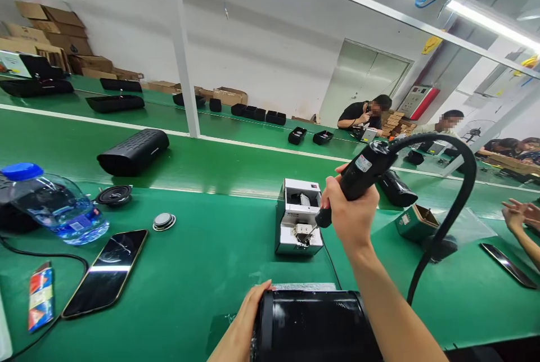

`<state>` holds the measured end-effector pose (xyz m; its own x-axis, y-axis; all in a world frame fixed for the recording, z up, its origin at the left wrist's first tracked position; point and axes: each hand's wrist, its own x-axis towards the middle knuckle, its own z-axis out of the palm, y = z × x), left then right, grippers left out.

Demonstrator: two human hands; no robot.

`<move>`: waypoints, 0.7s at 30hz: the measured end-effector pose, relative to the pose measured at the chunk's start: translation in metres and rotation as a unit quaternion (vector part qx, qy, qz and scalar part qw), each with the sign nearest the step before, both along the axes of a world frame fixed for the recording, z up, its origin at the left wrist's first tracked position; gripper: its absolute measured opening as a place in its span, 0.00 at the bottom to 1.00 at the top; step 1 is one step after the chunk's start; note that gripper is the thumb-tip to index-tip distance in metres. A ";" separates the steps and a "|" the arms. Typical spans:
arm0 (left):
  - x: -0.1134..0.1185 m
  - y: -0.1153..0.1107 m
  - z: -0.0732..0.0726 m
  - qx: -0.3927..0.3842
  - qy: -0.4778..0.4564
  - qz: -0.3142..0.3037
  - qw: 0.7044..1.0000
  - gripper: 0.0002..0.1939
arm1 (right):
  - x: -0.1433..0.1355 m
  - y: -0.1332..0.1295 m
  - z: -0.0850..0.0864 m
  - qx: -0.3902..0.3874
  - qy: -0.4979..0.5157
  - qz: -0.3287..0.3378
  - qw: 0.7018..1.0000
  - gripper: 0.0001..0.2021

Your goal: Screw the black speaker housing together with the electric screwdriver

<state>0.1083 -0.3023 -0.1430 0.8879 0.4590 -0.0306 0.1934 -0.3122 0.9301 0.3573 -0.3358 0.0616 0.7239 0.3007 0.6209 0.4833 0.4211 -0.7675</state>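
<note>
My right hand (354,207) is wrapped round a black electric screwdriver (365,168), with a thick black cable arching off to the right. The driver's tip points down-left at the front of a white and grey screw feeder box (298,216). My left hand (248,317) rests against the left side of a glossy black casing (316,322) at the bottom centre, its fingers along the edge; the thumb is hidden. A light grey strip (304,286) lies just behind the casing.
On the left are a water bottle (59,204), a phone (105,275), a round speaker (113,195) and a metal disc (164,221). A black speaker housing (134,151) lies behind. At right are a green box (415,221), another phone (507,265) and another person's hands (518,216).
</note>
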 end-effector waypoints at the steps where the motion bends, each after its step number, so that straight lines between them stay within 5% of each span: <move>1: -0.002 0.000 -0.001 0.001 -0.004 -0.004 1.000 0.26 | 0.001 0.001 0.001 0.001 -0.002 -0.005 1.000 0.14; 3: -0.006 -0.001 -0.006 -0.001 -0.014 -0.011 1.000 0.31 | 0.003 0.001 0.003 0.008 -0.009 -0.009 1.000 0.14; 9: -0.013 -0.006 -0.026 -0.005 -0.037 -0.021 0.999 0.73 | 0.000 -0.006 0.003 -0.006 0.008 0.035 0.999 0.14; 21: -0.013 -0.009 -0.017 -0.047 -0.008 -0.038 0.998 0.71 | -0.047 -0.054 0.026 -0.002 0.035 0.173 0.984 0.10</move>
